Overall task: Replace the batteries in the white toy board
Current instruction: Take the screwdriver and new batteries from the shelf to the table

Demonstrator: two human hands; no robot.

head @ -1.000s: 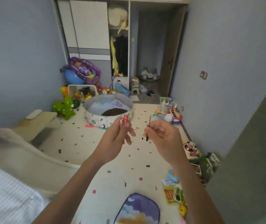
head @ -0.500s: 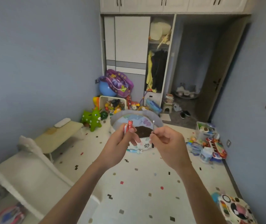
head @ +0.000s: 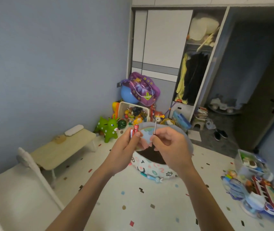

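My left hand [head: 124,147] is raised in front of me and pinches two red batteries [head: 133,131] upright between thumb and fingers. Beside it, my right hand [head: 171,147] grips a thin metal screwdriver [head: 154,128], its shaft pointing up. The two hands are close together at chest height, almost touching. A white oblong object [head: 73,130] lies on the far end of a low beige table [head: 63,150] at the left; I cannot tell if it is the toy board.
A round fabric play bin [head: 151,167] stands on the floor behind my hands. A white chair [head: 24,180] is at the lower left. Toys crowd the far corner [head: 133,114] and the right wall [head: 258,189]. An open wardrobe [head: 194,64] stands at the back.
My view has swung left and upward, bringing the low table and chair into sight. Both hands keep their grip and have drawn closer together.
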